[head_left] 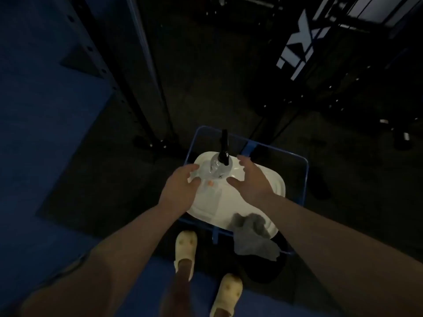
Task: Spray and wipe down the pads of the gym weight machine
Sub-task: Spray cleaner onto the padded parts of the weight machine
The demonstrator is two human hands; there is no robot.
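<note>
A clear spray bottle (216, 167) with a black trigger head stands on a white tray (258, 197) that sits in a blue metal frame (305, 179). My left hand (180, 187) is at the bottle's left side, its fingers and thumb curved toward it; whether they touch it is unclear. My right hand (250, 179) hovers at the bottle's right side with its fingers spread, apart from it. A crumpled grey cloth (251, 236) lies on the tray's near right corner and hangs over the frame. The machine's pads are not clearly visible in the dim light.
Dark upright posts of a gym rack (137, 76) rise at the far left. More dark machine parts (343, 99) stand at the far right. A blue mat (45, 110) covers the floor on the left. My feet in pale clogs (186, 250) stand just before the frame.
</note>
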